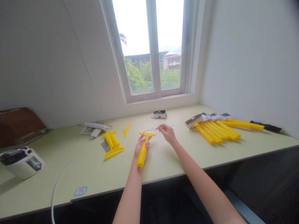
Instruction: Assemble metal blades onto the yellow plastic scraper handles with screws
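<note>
My left hand [139, 146] is wrapped round the handle of a yellow T-shaped scraper [142, 156], its wide head pointing away from me. Pinched in the fingers of my right hand [167, 133] is a slim screwdriver-like tool, whose thin metal shaft [150, 130] reaches left across the scraper's head. Whether its tip touches the head, I cannot tell. To the left lie two more yellow scrapers [113, 140], side by side and head to tail, with a grey blade [105, 147] showing by them. Small yellow pieces [126, 130] rest just beyond.
At the right, several yellow handles [217, 132] lie bunched with plastic bags, near a black-gripped tool [265, 126]. A small box [159, 114] stands below the window. Leftward are a power strip [94, 127], a white cable [56, 185] and a white canister [23, 163] on the table [93, 168].
</note>
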Demonstrator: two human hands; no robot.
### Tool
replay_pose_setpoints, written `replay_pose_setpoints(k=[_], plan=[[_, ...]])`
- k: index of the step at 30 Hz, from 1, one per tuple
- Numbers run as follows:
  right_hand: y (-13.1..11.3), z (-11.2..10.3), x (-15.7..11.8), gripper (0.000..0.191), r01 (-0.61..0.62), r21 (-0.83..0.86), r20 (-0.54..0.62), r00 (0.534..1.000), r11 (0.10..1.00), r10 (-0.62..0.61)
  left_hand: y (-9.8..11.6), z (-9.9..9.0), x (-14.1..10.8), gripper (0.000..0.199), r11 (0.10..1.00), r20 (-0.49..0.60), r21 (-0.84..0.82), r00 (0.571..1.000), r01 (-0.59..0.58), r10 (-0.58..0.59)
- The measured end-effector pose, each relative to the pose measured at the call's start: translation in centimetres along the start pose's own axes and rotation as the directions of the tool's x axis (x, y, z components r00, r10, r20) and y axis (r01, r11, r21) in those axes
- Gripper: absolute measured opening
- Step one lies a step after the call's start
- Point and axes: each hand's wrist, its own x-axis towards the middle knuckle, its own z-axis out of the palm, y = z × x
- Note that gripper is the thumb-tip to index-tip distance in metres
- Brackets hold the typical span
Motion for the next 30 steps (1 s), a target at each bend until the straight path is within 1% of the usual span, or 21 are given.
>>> replay_pose_setpoints(k=[9, 14, 21, 27, 30], plan=[[0.09, 0.03, 0.06, 0.026, -0.002, 0.007, 0.007, 1.000, 1.000, 0.002, 0.06, -0.10, 0.05, 0.030, 1.000, 0.012, -0.004, 1.000, 0.023, -0.023], [0.10, -0.05, 0.03, 0.027, 0.004, -0.026, 0.004, 1.000, 1.000, -0.004, 0.06, -0.15, 0.12, 0.030, 1.000, -0.010, -0.001, 1.000, 0.020, -0.020], [-0.06, -0.12, 0.01, 0.029, -0.009, 0.010, -0.003, 1.000, 1.000, 0.009, 0.06, -0.28, 0.17, 0.033, 1.000, 0.011, -0.011, 1.000, 0.018, -0.018], [-0.41, -0.12, -0.10, 0.029, 0.011, -0.016, 0.000, 1.000, 1.000, -0.011, 0.12, -0.18, 0.11, 0.030, 1.000, -0.017, -0.005, 1.000, 0.016, -0.017], [-0.30, -0.03, -0.08, 0.030, 0.015, -0.013, -0.009, 1.000, 1.000, -0.015, 0.13, -0.08, 0.08, 0.031, 1.000, -0.013, -0.010, 1.000, 0.015, -0.015]])
